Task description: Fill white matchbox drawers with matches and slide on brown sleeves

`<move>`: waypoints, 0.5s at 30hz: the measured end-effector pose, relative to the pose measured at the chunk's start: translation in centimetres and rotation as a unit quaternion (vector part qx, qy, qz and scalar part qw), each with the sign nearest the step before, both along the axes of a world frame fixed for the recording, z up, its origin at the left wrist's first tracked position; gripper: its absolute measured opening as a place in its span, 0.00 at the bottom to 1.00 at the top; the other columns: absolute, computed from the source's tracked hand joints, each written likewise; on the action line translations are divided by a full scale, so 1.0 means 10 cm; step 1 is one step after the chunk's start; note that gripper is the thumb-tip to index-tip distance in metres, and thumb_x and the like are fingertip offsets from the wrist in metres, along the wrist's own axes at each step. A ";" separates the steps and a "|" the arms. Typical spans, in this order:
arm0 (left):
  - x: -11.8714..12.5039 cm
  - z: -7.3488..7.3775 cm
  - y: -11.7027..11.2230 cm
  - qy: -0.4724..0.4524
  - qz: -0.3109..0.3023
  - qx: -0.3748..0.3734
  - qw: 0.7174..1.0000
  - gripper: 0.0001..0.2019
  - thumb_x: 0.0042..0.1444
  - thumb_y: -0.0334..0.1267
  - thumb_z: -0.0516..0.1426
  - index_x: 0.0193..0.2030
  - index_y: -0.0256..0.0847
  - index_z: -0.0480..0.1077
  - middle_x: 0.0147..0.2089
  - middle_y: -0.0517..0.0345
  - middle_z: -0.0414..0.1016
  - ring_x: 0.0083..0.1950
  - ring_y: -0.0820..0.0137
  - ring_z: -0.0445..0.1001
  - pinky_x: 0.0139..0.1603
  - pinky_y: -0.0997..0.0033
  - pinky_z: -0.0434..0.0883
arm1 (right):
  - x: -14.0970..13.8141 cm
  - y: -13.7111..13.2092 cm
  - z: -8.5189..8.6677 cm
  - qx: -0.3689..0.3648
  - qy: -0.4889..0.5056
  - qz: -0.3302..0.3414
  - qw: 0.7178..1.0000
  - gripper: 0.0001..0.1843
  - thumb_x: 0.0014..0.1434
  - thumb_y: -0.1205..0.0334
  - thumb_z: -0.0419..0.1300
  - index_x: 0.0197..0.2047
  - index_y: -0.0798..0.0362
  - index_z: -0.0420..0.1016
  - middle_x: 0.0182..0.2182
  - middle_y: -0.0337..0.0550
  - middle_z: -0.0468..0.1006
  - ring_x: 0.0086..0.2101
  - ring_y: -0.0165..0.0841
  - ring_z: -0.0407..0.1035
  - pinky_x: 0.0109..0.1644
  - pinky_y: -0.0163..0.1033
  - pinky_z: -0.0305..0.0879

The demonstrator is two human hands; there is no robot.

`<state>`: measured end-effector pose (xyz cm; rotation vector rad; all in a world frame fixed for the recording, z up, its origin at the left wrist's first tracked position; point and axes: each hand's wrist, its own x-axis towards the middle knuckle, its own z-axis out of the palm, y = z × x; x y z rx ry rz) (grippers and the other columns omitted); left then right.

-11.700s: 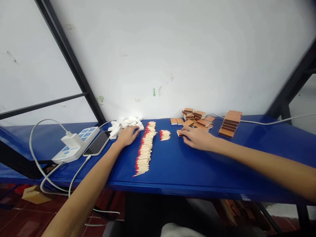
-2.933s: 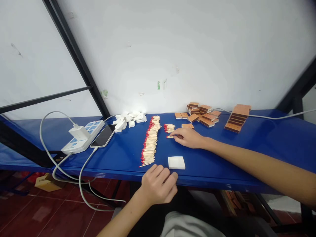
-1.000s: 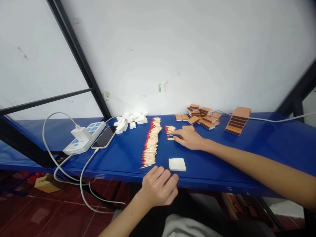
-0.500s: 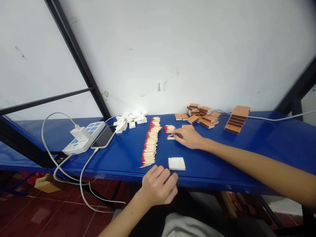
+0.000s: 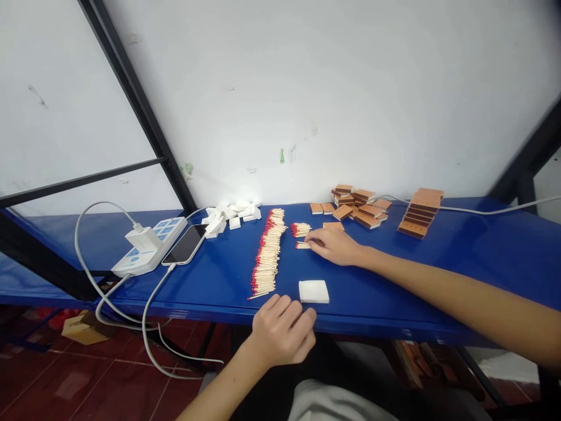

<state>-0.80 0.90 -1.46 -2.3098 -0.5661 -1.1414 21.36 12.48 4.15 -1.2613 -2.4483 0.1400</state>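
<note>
My right hand (image 5: 335, 246) reaches over the blue shelf, its fingers pinched at the stick ends of a few matches (image 5: 302, 245). Just behind them lies a small bundle of red-headed matches (image 5: 300, 230). A brown matchbox sleeve (image 5: 333, 226) is partly covered by this hand. My left hand (image 5: 284, 328) rests at the shelf's front edge in a loose fist, and its palm is hidden. Near its knuckles sits a white matchbox tray (image 5: 314, 291). A long row of matches (image 5: 267, 254) runs front to back, heads to the left.
White trays (image 5: 232, 215) lie heaped at the back left, beside a phone (image 5: 184, 244) and a power strip (image 5: 149, 245) with cables. Brown matchboxes (image 5: 359, 206) are piled at the back, and a leaning stack of matchboxes (image 5: 421, 213) stands farther right.
My right fingertips have shifted slightly; the match seen at them earlier no longer shows distinctly. My left hand has stayed in place.
</note>
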 end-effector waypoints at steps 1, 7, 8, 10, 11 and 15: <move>0.00 0.00 0.00 0.000 0.001 0.000 1.000 0.07 0.52 0.29 0.53 0.34 0.39 0.72 0.24 0.60 0.61 0.26 0.69 0.57 0.28 0.66 0.54 | 0.00 0.00 0.00 -0.001 -0.001 -0.002 1.000 0.16 0.65 0.62 0.50 0.47 0.53 0.79 0.36 0.44 0.82 0.33 0.35 0.72 0.36 0.37 0.57; 0.01 0.02 -0.01 -0.004 -0.002 -0.001 1.000 0.06 0.53 0.29 0.53 0.34 0.39 0.72 0.24 0.60 0.61 0.27 0.69 0.56 0.28 0.66 0.54 | 0.01 0.02 -0.03 -0.005 -0.006 0.011 1.000 0.21 0.66 0.61 0.50 0.57 0.51 0.75 0.48 0.46 0.82 0.42 0.39 0.75 0.42 0.39 0.63; 0.01 0.02 -0.01 -0.005 -0.003 0.000 1.000 0.06 0.53 0.29 0.53 0.34 0.38 0.72 0.24 0.60 0.61 0.27 0.68 0.56 0.28 0.66 0.54 | 0.02 0.03 -0.03 -0.003 -0.006 0.018 1.000 0.21 0.66 0.61 0.50 0.57 0.51 0.75 0.50 0.46 0.81 0.43 0.39 0.75 0.44 0.40 0.64; 0.01 0.02 -0.01 -0.005 -0.003 0.001 1.000 0.06 0.53 0.29 0.53 0.34 0.38 0.72 0.24 0.60 0.61 0.27 0.68 0.56 0.28 0.65 0.54 | 0.03 0.05 -0.05 0.002 -0.004 0.030 1.000 0.20 0.66 0.61 0.50 0.56 0.50 0.76 0.52 0.45 0.80 0.46 0.40 0.74 0.46 0.41 0.65; 0.01 0.03 -0.01 -0.005 -0.004 0.000 1.000 0.06 0.53 0.29 0.54 0.34 0.38 0.72 0.24 0.60 0.61 0.27 0.68 0.56 0.28 0.65 0.54 | 0.04 0.05 -0.05 0.003 -0.003 0.036 0.999 0.20 0.67 0.61 0.50 0.55 0.50 0.77 0.51 0.45 0.80 0.46 0.40 0.74 0.47 0.41 0.65; 0.01 0.04 -0.02 -0.004 -0.007 -0.004 1.000 0.06 0.53 0.28 0.53 0.33 0.38 0.72 0.24 0.59 0.61 0.27 0.68 0.56 0.27 0.65 0.53 | 0.04 0.05 -0.05 0.003 0.005 0.051 0.999 0.19 0.66 0.62 0.50 0.54 0.49 0.78 0.51 0.45 0.81 0.47 0.40 0.74 0.48 0.42 0.66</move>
